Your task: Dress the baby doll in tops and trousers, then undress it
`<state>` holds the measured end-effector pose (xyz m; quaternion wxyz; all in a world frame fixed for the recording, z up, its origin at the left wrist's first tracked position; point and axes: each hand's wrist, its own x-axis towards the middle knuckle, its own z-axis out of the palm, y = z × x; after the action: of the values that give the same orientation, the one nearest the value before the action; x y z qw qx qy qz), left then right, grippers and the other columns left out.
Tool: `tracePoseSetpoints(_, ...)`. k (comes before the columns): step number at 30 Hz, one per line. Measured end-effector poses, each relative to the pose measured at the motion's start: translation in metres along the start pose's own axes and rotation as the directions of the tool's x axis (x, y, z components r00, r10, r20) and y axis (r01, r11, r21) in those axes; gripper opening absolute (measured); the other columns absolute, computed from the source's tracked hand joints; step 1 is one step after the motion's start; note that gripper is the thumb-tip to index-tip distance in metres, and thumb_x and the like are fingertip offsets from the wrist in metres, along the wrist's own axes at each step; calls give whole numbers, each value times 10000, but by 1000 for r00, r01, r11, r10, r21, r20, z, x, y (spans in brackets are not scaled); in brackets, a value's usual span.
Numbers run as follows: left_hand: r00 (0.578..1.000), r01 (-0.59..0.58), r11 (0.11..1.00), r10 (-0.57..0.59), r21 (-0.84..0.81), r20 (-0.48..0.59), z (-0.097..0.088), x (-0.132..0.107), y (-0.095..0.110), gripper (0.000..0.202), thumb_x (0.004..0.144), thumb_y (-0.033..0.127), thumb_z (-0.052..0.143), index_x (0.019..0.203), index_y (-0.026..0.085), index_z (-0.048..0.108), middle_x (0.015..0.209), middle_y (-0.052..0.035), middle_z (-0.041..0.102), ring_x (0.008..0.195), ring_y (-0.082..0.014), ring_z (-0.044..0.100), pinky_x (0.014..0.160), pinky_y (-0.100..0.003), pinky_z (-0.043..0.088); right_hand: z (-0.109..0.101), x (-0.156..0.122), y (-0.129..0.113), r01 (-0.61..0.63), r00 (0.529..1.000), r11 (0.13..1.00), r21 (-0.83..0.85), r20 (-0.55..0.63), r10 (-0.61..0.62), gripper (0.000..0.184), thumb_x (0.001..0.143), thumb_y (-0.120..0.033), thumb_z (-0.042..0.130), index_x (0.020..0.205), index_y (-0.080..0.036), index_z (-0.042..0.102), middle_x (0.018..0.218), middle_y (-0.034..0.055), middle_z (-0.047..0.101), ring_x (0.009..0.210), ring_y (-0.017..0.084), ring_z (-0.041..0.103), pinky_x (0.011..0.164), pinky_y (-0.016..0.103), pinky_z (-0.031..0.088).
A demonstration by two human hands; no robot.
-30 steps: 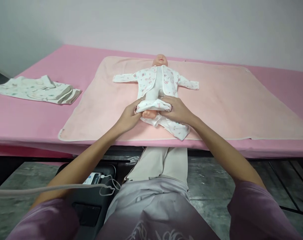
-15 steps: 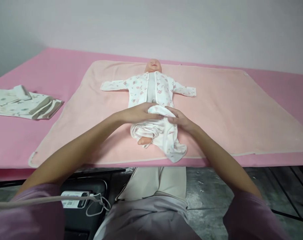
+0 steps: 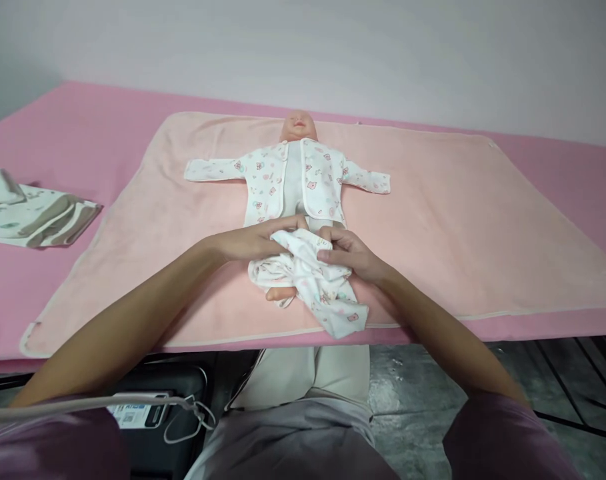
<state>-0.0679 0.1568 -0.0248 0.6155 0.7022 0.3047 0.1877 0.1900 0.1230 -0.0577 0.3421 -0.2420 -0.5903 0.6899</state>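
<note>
A baby doll (image 3: 299, 125) lies on its back on the peach blanket (image 3: 447, 233), its head away from me. It wears an open white patterned jacket (image 3: 265, 183) with both sleeves spread sideways. White patterned baby pants (image 3: 327, 297) are bunched over its lower legs, and a bare foot (image 3: 281, 293) pokes out of the left side. My left hand (image 3: 255, 241) grips the pants' upper edge on the left, fingers partly under the cloth. On the right, my right hand (image 3: 355, 255) pinches the same edge between thumb and fingers. The other foot is hidden.
Folded patterned baby clothes (image 3: 33, 217) lie at the left on the pink table cover (image 3: 123, 110). The table's front edge is close to my body. Below it, a black case (image 3: 177, 380) carries a white device (image 3: 140, 413) with a cable.
Both hands have shifted their hold on the pants' upper edge, and the cloth is now spread between them. The whole view has shifted slightly.
</note>
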Motion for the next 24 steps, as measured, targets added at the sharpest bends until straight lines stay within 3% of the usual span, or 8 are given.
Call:
tracePoseSetpoints(3, 995, -6, 995, -4, -102, -97, 1, 1, -4, 286, 835, 313, 872, 1008, 224, 663, 934, -12, 663, 791, -150, 617, 667, -244, 516, -2, -3, -6, -91, 992, 991, -93, 81, 99, 358, 924, -499, 900, 878, -209, 694, 767, -24, 530, 684, 138, 447, 623, 289, 329)
tracePoseSetpoints(6, 992, 50, 990, -65, -128, -112, 5, 2, -3, 271, 842, 307, 847, 1011, 211, 658, 920, -7, 648, 761, -138, 595, 644, -238, 493, -3, -4, -5, -99, 989, 990, -100, 98, 108, 359, 957, -503, 875, 886, -195, 703, 799, -9, 588, 718, 140, 509, 640, 282, 388)
tracePoseSetpoints(8, 991, 63, 990, -78, -126, -111, 7, 2, -2, 259, 845, 301, 836, 1009, 202, 662, 921, -4, 652, 764, -134, 601, 654, -233, 500, -3, -5, -3, -120, 982, 989, -90, 138, 132, 316, 950, -471, 893, 1025, -205, 741, 876, 2, 654, 772, 151, 578, 661, 276, 459)
tracePoseSetpoints(12, 988, 41, 993, -58, -114, -142, 9, 2, -5, 261, 891, 321, 813, 1089, 199, 695, 967, -15, 704, 815, -142, 656, 742, -240, 564, -3, -4, -1, -227, 950, 965, -130, 188, 249, 571, 871, -408, 984, 1347, -239, 718, 1174, 42, 761, 1047, 195, 718, 865, 303, 618)
tracePoseSetpoints(14, 986, 47, 996, -59, -80, -156, 9, 1, -7, 294, 942, 381, 797, 1164, 202, 728, 1024, -39, 745, 886, -166, 702, 807, -257, 596, -5, -4, -2, -311, 924, 938, -154, 182, 337, 676, 856, -425, 998, 1433, -232, 703, 1338, 82, 768, 1237, 241, 726, 1035, 363, 633)
tracePoseSetpoints(16, 986, 65, 997, -70, -34, -153, 9, 0, -7, 348, 976, 453, 787, 1222, 208, 757, 1081, -59, 779, 960, -191, 738, 857, -271, 615, -7, -5, -4, -389, 898, 912, -128, 171, 406, 748, 826, -463, 1014, 1462, -218, 705, 1390, 107, 772, 1305, 280, 723, 1092, 408, 629)
tracePoseSetpoints(20, 995, 96, 994, -96, 61, -16, 4, -3, -3, 462, 974, 599, 800, 1220, 208, 811, 1076, -69, 815, 1011, -235, 779, 863, -299, 638, -6, -8, -5, -385, 915, 923, 1, 129, 381, 813, 816, -550, 1002, 1491, -212, 697, 1330, 104, 796, 1245, 297, 751, 1062, 418, 638)
tracePoseSetpoints(24, 981, 62, 994, -76, 86, 179, -4, -4, -5, 535, 916, 641, 868, 1210, 194, 832, 1094, -99, 839, 1047, -282, 807, 900, -359, 662, -1, -7, -5, -271, 962, 962, 34, -15, 271, 675, 946, -654, 855, 1445, -218, 725, 1251, 102, 809, 1188, 300, 757, 1041, 431, 651)
